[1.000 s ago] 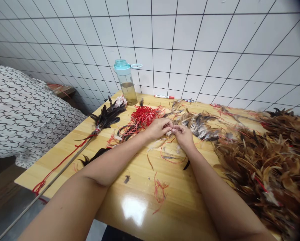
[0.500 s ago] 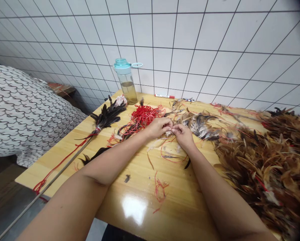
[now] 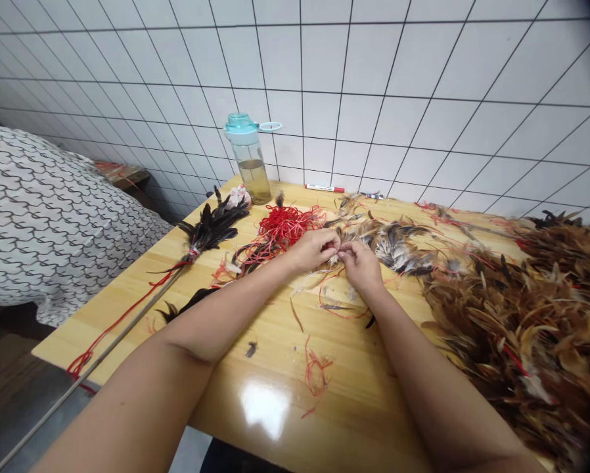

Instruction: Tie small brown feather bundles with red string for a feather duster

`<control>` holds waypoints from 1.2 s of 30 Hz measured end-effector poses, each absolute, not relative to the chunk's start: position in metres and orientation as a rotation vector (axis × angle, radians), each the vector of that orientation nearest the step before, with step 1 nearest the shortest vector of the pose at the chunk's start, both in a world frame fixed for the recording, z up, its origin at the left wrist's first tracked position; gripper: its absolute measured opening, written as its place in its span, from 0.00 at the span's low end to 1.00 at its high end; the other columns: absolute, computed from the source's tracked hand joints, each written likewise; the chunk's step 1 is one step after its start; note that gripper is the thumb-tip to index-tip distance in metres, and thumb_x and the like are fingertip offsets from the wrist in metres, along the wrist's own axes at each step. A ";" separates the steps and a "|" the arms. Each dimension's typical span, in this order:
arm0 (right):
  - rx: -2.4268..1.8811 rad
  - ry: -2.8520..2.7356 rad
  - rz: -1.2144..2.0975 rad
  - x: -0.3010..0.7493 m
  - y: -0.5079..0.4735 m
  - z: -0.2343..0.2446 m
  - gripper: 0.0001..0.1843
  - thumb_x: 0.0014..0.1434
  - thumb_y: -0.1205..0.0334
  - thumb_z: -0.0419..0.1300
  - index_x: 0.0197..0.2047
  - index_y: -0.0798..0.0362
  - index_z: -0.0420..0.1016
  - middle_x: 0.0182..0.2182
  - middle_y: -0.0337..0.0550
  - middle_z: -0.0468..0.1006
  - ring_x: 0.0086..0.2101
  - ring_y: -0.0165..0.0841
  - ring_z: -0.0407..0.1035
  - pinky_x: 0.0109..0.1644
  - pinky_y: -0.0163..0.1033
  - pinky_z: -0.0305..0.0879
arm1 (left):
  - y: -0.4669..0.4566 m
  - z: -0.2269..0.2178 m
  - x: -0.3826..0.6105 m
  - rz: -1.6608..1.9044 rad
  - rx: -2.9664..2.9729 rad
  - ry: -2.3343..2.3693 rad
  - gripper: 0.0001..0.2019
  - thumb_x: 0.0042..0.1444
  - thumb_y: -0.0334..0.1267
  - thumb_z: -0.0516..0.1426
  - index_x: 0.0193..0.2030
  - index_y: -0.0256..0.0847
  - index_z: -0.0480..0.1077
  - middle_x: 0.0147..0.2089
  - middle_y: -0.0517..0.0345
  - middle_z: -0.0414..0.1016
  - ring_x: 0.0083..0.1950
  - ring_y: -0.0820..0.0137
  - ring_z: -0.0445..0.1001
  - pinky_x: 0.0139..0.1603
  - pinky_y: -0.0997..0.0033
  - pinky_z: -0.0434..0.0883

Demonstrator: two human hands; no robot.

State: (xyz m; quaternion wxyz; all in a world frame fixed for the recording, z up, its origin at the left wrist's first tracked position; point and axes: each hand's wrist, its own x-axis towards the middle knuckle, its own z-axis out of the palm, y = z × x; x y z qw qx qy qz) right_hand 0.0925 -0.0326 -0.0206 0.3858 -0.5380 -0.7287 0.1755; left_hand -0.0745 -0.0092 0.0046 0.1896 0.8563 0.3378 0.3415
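Note:
My left hand and my right hand meet over the middle of the wooden table. The fingertips of both are pinched together and nearly touch; what they hold is too small to make out. Left of them lies a tangle of red string. Just beyond my right hand spreads a loose heap of brown, black and white feathers. A loop of thin red string and stray feather bits lie on the table below my hands.
A stick with black feathers bound to its end rests across the left edge, red cord trailing beside it. A water bottle and a red-and-white marker stand and lie by the tiled wall. Brown feathers are piled high at right.
My hands stay in nearly the same place, fingertips still together. The right fingers have shifted slightly. Nothing else on the table has visibly moved.

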 end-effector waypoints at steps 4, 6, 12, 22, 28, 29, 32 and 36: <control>-1.336 -1.875 0.454 0.094 -0.031 -0.022 0.07 0.56 0.64 0.56 0.35 0.50 0.75 0.34 0.45 0.75 0.37 0.39 0.67 0.43 0.43 0.61 | -0.009 0.004 -0.075 0.975 2.431 0.914 0.03 0.55 0.30 0.54 0.31 0.37 0.69 0.32 0.58 0.71 0.35 0.74 0.67 0.38 0.75 0.62; -1.329 -1.881 0.453 0.095 -0.031 -0.022 0.07 0.56 0.64 0.56 0.33 0.49 0.75 0.33 0.45 0.74 0.38 0.38 0.67 0.43 0.43 0.61 | -0.009 0.004 -0.075 0.962 2.421 0.916 0.03 0.55 0.31 0.55 0.32 0.37 0.69 0.32 0.58 0.72 0.35 0.74 0.67 0.39 0.75 0.62; -1.355 -1.826 0.461 0.094 -0.030 -0.022 0.06 0.54 0.65 0.54 0.29 0.51 0.71 0.31 0.44 0.72 0.35 0.37 0.65 0.42 0.42 0.60 | -0.009 0.003 -0.075 0.921 2.336 0.962 0.04 0.54 0.30 0.55 0.32 0.37 0.71 0.32 0.59 0.74 0.34 0.75 0.69 0.38 0.76 0.63; -1.116 -1.366 1.026 0.095 -0.023 -0.026 0.06 0.51 0.58 0.57 0.31 0.51 0.64 0.23 0.34 0.65 0.22 0.27 0.57 0.26 0.34 0.55 | -0.011 0.004 -0.071 0.970 2.135 1.043 0.05 0.55 0.33 0.54 0.30 0.36 0.70 0.28 0.60 0.73 0.31 0.75 0.69 0.35 0.77 0.63; -1.007 -1.263 1.104 0.100 -0.024 -0.022 0.07 0.50 0.60 0.58 0.31 0.51 0.63 0.22 0.31 0.62 0.19 0.23 0.53 0.24 0.32 0.51 | -0.011 0.006 -0.073 0.855 2.230 1.043 0.04 0.50 0.27 0.53 0.28 0.37 0.67 0.28 0.62 0.70 0.32 0.75 0.67 0.35 0.76 0.61; -0.999 -1.256 1.117 0.101 -0.023 -0.021 0.07 0.50 0.59 0.58 0.31 0.50 0.63 0.22 0.31 0.62 0.19 0.23 0.53 0.24 0.31 0.51 | -0.011 0.007 -0.073 0.853 2.224 1.039 0.04 0.50 0.26 0.53 0.28 0.37 0.66 0.28 0.62 0.70 0.32 0.75 0.67 0.35 0.76 0.61; -0.989 -1.250 1.120 0.103 -0.023 -0.021 0.08 0.50 0.58 0.58 0.31 0.50 0.63 0.23 0.31 0.62 0.19 0.23 0.53 0.24 0.32 0.51 | -0.012 0.007 -0.070 0.882 2.030 1.002 0.02 0.51 0.29 0.53 0.29 0.37 0.65 0.27 0.61 0.69 0.30 0.75 0.67 0.34 0.76 0.62; -1.032 -1.323 1.052 0.103 -0.023 -0.021 0.09 0.50 0.57 0.59 0.32 0.51 0.64 0.24 0.33 0.63 0.21 0.24 0.54 0.25 0.33 0.52 | -0.011 0.004 -0.067 0.992 1.540 0.829 0.06 0.53 0.36 0.56 0.31 0.36 0.63 0.29 0.58 0.70 0.28 0.76 0.68 0.30 0.77 0.64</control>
